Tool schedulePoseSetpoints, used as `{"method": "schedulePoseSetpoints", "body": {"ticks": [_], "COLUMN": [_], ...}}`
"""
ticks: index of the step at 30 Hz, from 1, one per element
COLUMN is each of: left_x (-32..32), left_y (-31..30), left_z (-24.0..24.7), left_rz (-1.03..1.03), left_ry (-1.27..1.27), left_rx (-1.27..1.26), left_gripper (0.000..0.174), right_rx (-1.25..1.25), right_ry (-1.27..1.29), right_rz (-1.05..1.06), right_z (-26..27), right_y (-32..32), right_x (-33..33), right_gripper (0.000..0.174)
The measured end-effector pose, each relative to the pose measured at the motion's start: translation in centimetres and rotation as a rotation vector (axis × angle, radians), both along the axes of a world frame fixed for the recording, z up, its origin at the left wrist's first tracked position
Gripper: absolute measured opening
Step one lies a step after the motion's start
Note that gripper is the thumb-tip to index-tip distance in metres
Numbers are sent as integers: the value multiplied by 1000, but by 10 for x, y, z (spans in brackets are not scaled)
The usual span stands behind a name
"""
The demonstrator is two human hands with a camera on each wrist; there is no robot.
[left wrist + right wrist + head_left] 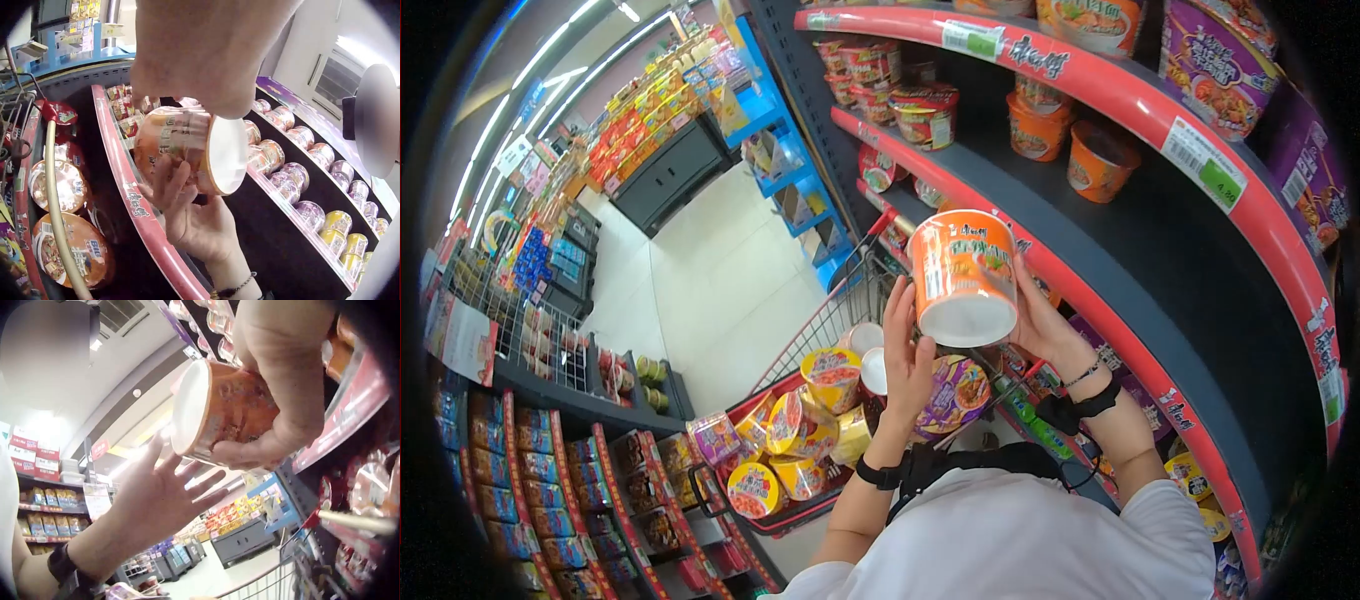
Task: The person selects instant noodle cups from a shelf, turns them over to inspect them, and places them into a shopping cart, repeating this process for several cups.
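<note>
An orange instant noodle cup [965, 250] is held up in front of the shelf, tilted so that its white end faces the person. My right hand [1036, 318] grips it from the right side, fingers and thumb curled on its wall, as the right wrist view shows. On the other side my left hand [907, 360] is beside the cup; in the right wrist view its fingers [203, 481] are spread and fairly straight near the white end. Below the hands stands a shopping cart [795, 360] with yellow noodle cups [803, 422] and a purple noodle cup [958, 390].
A curved dark shelf with red edges [1100, 340] runs along the right, carrying orange cups [1100, 160] and purple packs [1215, 65]. Blue display racks [810, 225] and a pale tiled aisle [690, 270] lie ahead. Snack shelves [550, 490] stand at the lower left.
</note>
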State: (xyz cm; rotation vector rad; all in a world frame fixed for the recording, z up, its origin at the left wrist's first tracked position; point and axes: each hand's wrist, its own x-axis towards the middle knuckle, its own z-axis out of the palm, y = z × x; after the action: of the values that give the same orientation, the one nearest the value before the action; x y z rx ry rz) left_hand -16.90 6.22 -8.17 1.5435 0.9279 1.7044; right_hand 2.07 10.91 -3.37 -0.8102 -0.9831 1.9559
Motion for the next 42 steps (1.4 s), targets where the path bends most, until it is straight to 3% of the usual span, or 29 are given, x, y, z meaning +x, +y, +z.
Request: {"method": "schedulePoseSetpoints", "body": {"ticks": [2, 6, 12, 14, 15, 18, 20, 23, 25, 29, 35, 37, 38, 40, 42], "left_x": [-13, -22, -35, -41, -49, -66, -69, -62, -58, -61, -69, -67, -69, -80, -90], "left_y": [-4, -15, -30, -33, -32, -28, -29, -31, -30, -20, -27, -31, -29, -13, 7], "left_z": [-4, -8, -8, -5, -5, 0, 8, 19, 22, 10, -1, 0, -6, -37, -66], "left_rz": [125, 194, 282, 307, 387, 398, 379, 318, 153, 125, 184, 546, 545, 275, 368], "left_ry": [188, 136, 34, -113, 25, 200, 239, 297, 96, -76, 225, 690, 691, 120, 230], "left_rx": [8, -51, -238, -226, -192, -36, -43, -58, -148, -104, -89, -1, -4, -264, -217], "left_gripper": [50, 47, 41, 36, 33, 32, 33, 32, 28, 27, 30, 32, 32, 40, 39], "right_rx": [-79, -201, -112, -172, -98, -86, -147, -197, -239, -320, -371, -351, -331, -397, -204], "right_ry": [7, 49, -159, -300, -374, -216, -89, 82, 134, 192, 228, 229, 230, 278, 166], "right_rz": [51, 167, 115, 446, 407, 331, 437, 367, 343, 297, 270, 209, 150, 141, -85], "right_z": [-5, -32, -21, -46, -40, -47, -51, -48, -57, -58, -70, -71, -73, -93, -97], "right_y": [-4, -2, -4, 12, 5, 0, -1, -23, -30, -34, -28, -23, -19, -2, 7], "right_x": [-13, -31, -49, -40, -45, -53, -53, -67, -72, -70, -66, -71, -74, -81, -97], "right_gripper": [76, 75, 79, 79, 77, 72, 68, 72, 71, 69, 66, 64, 63, 64, 51]}}
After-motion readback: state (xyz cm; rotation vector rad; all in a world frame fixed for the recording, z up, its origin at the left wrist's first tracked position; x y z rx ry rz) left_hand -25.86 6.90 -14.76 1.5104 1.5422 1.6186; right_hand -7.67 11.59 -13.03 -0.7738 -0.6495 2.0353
